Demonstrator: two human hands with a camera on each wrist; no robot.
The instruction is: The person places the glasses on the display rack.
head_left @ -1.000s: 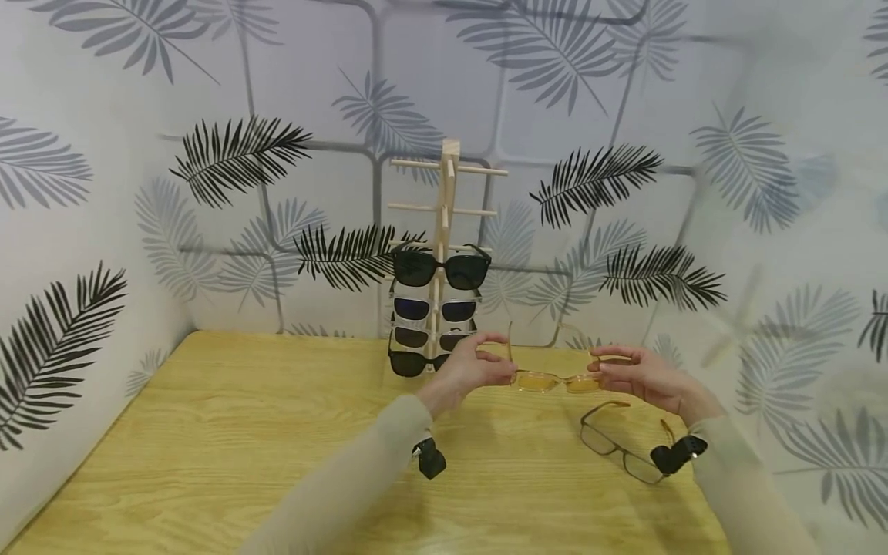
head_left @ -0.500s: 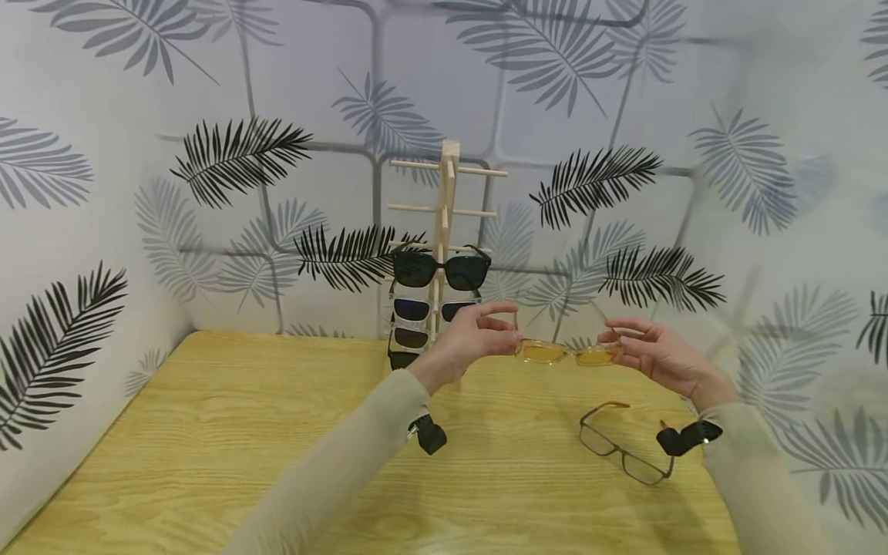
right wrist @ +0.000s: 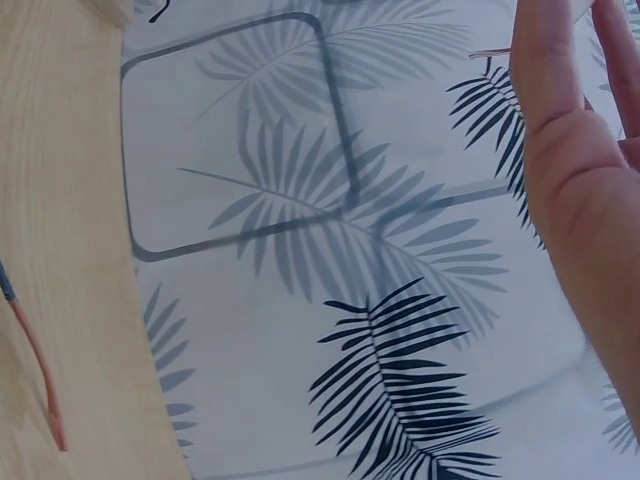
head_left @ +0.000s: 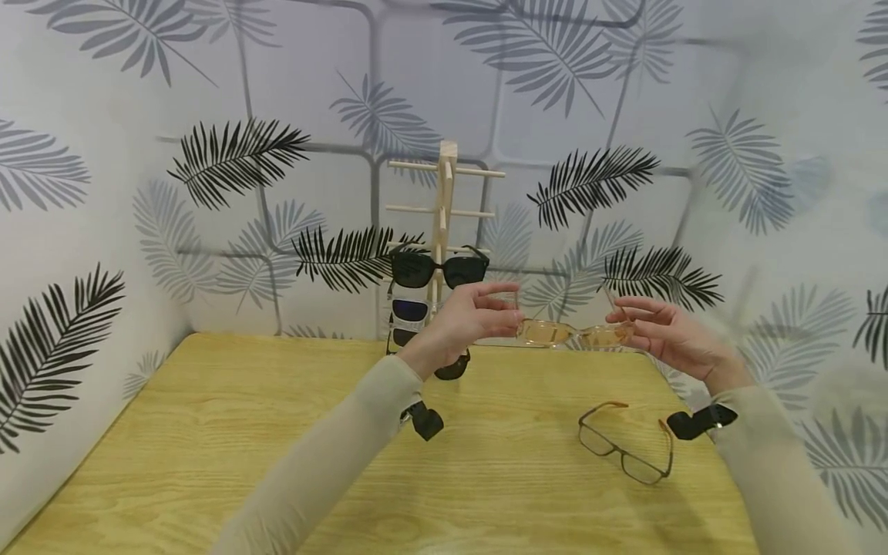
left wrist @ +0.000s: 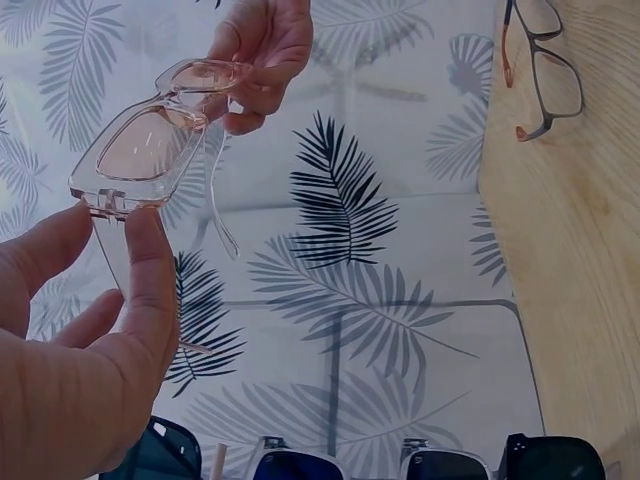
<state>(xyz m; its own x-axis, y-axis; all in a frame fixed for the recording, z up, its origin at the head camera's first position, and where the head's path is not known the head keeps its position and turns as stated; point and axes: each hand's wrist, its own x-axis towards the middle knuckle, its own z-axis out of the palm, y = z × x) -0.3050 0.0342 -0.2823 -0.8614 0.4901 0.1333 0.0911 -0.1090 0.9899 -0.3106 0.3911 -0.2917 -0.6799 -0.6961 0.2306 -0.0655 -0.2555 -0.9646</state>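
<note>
Between both hands, above the table's back edge, hangs a pair of clear-framed glasses with orange-tinted lenses (head_left: 546,332). My left hand (head_left: 474,320) pinches the left hinge end between thumb and fingers, as the left wrist view shows on the glasses (left wrist: 148,150). At the opposite end my right hand (head_left: 666,335) grips the frame by its hinge and temple. Both temples are unfolded and point away toward the wall. In the right wrist view only part of the right hand (right wrist: 590,190) shows, with a bit of temple beyond it.
A wooden display stand (head_left: 445,200) rises behind the left hand; its upper pegs are bare, and several sunglasses (head_left: 440,270) sit lower, partly hidden by that hand. Thin-framed eyeglasses (head_left: 617,447) lie unfolded on the wooden table (head_left: 277,432) at right. Leaf-patterned cloth walls surround it.
Both hands have lifted the orange-tinted glasses upward and slightly to the right. The stand and the eyeglasses on the table have stayed in place.
</note>
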